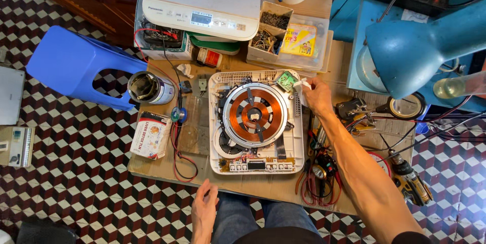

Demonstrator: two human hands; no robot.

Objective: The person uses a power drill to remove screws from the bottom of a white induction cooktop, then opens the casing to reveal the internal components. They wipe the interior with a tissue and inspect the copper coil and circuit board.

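At far right of the opened cooker (255,122), right hand (318,97) pinches a soft, light white cloth (302,88); left hand (204,211) rests spread; coil (254,114) likely fragile, grip casing edges.

I see two bare hands and forearms from the head camera. The right hand (318,97) sits at about two o'clock from frame centre, its long forearm uncovered until a dark sleeve edge near the elbow at five o'clock. The left hand (204,208) at six o'clock wears nothing (no rings or watch visible). Blue jeans cover the knees beneath.
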